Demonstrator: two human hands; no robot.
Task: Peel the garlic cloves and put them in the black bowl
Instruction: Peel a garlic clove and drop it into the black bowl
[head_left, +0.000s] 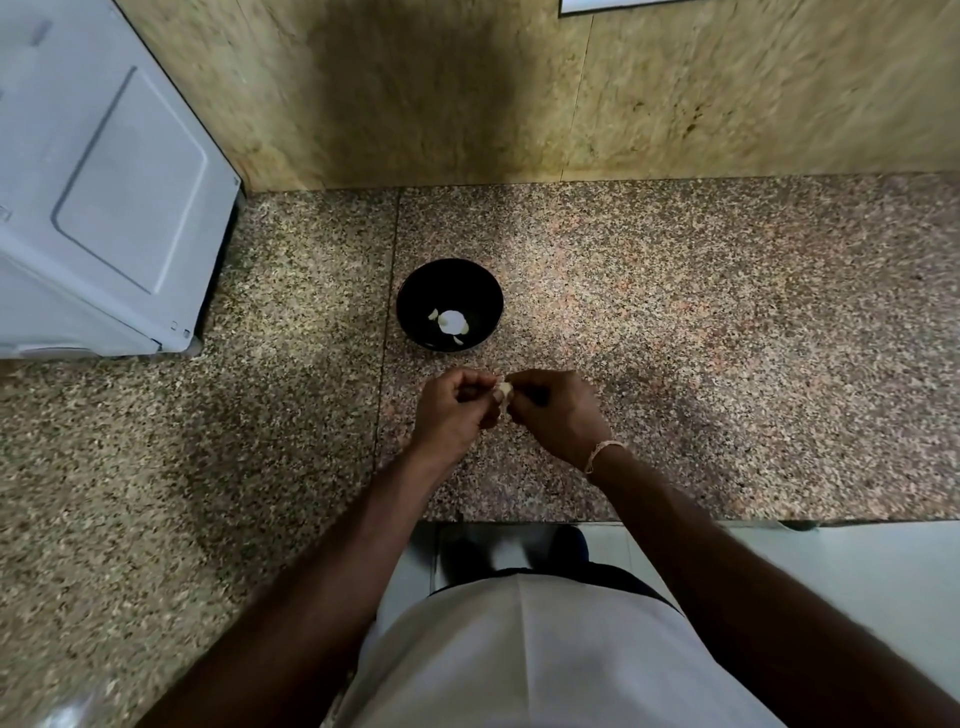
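A black bowl (450, 305) stands on the speckled granite counter (675, 338), with a few pale garlic pieces (452, 323) lying in its bottom. Just in front of the bowl my left hand (453, 415) and my right hand (558, 415) meet over the counter. Both pinch one small garlic clove (503, 391) between their fingertips, and a strip of papery skin hangs down from it. Most of the clove is hidden by my fingers.
A white appliance (98, 208) stands at the left on the counter, close to the tan stone wall (519, 88) behind. The counter's front edge (675, 519) runs just below my wrists, with pale floor beneath on the right.
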